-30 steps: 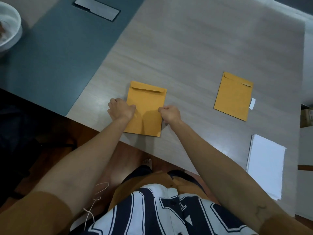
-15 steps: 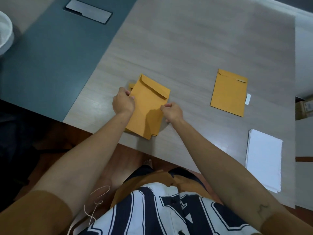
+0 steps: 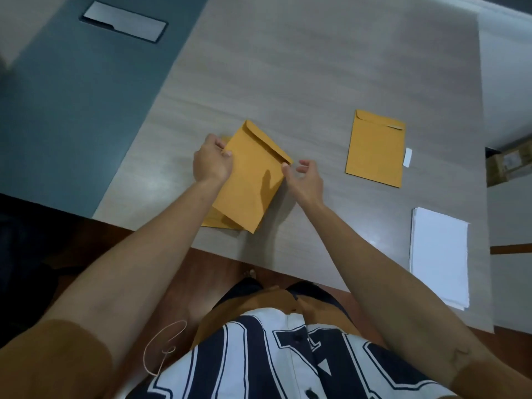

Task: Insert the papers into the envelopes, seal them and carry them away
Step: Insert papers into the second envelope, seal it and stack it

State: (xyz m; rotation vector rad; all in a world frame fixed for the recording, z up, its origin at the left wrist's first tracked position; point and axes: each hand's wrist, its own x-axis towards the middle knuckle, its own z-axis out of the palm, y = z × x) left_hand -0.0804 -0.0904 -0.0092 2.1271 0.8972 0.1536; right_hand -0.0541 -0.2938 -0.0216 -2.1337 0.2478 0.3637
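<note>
A brown envelope (image 3: 253, 177) is lifted off a small pile of the same envelopes (image 3: 216, 221) near the table's front edge, tilted clockwise, flap end away from me. My left hand (image 3: 211, 159) pinches its left edge. My right hand (image 3: 305, 177) hovers at its right edge, near the flap corner, fingers apart; whether the fingertips touch the paper is unclear. Another brown envelope (image 3: 374, 146) lies flat to the right, a white slip (image 3: 408, 156) beside it. A stack of white papers (image 3: 439, 257) lies at the front right.
The wooden table (image 3: 288, 67) has a blue-grey section (image 3: 72, 96) on the left with a metal cable hatch (image 3: 125, 23). A cardboard box (image 3: 508, 165) sits past the right edge. My legs and the floor are below the front edge.
The top envelope has been lifted from the pile and turned clockwise. My right hand has opened and shifted up to the flap corner. The view has drifted slightly.
</note>
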